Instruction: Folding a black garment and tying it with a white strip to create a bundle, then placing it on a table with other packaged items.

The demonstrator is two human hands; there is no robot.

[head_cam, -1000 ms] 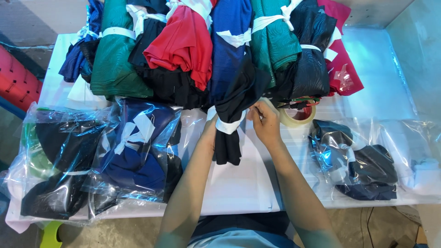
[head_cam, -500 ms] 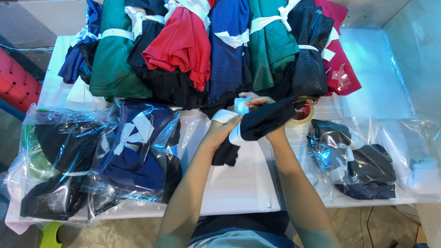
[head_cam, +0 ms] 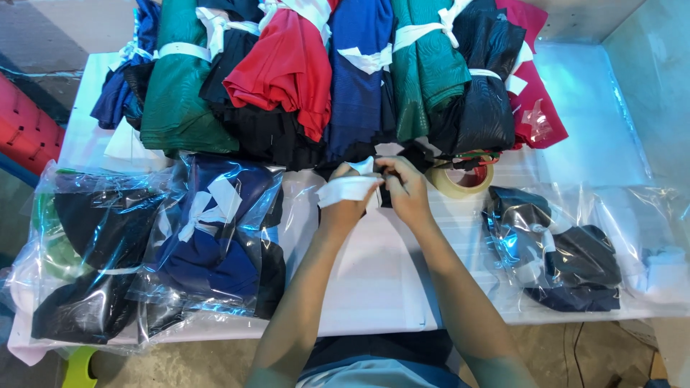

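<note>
— The fingers (head_cam: 392,172) of our right hand (head_cam: 407,192) are pinched together on the white cloth strip (head_cam: 348,189), right where it meets the dark rolled garment (head_cam: 385,195); can we say the same of the left?

— Yes; our left hand (head_cam: 346,202) has its fingers closed around that same strip, which lies across its knuckles; the two hands are touching, just above the white tabletop (head_cam: 374,266), near its far middle.

— And the garment itself?

— Mostly hidden behind our hands; we see only a dark edge between them, so we cannot tell how it is folded.

— What lies about us?

— Just beside the right hand, a roll of tape (head_cam: 463,178); beyond it, the row of tied bundles (head_cam: 287,72) in green, red, blue and black; to the left, clear bagged garments (head_cam: 208,237), one overlapping the next; to the right, another clear bag of dark clothes (head_cam: 568,251), well apart from our hands.
</note>
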